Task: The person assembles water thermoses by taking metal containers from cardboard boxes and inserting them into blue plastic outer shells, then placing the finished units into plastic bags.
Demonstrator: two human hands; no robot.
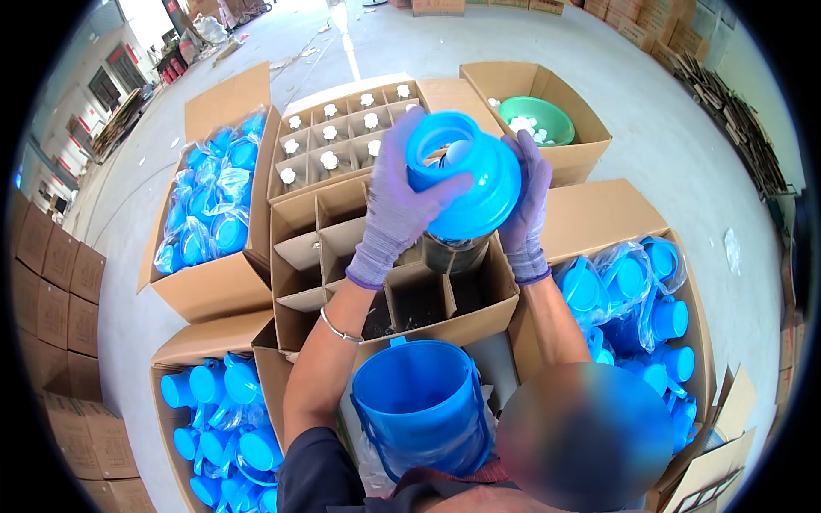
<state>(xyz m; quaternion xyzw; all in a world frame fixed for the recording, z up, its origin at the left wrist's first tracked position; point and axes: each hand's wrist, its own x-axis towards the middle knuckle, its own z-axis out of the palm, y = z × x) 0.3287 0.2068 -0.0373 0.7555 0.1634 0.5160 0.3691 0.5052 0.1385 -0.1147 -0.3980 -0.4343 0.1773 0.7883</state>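
Observation:
Both my hands wear thin purple-grey gloves. My left hand [398, 209] grips a bright blue plastic thermos top [479, 192], thumb across its round neck opening. My right hand [526, 201] is closed against the other side of the same piece. Directly beneath the thermos top shows a dark, shiny cylinder like a glass liner [457, 254]; I cannot tell whether the two are joined. Below them is a divided cardboard box [402, 329], with several bare compartments. A blue plastic thermos body [415, 385] with a side handle stands close to my chest.
Behind sits a divided box [282, 192] of white-capped bottles. A carton [590, 141] at right back holds a green bowl [556, 120] with small white pieces. Cartons of blue plastic parts stand at left [205, 291], lower left [162, 355] and right [599, 214]. Stacked cartons [56, 291] line the left.

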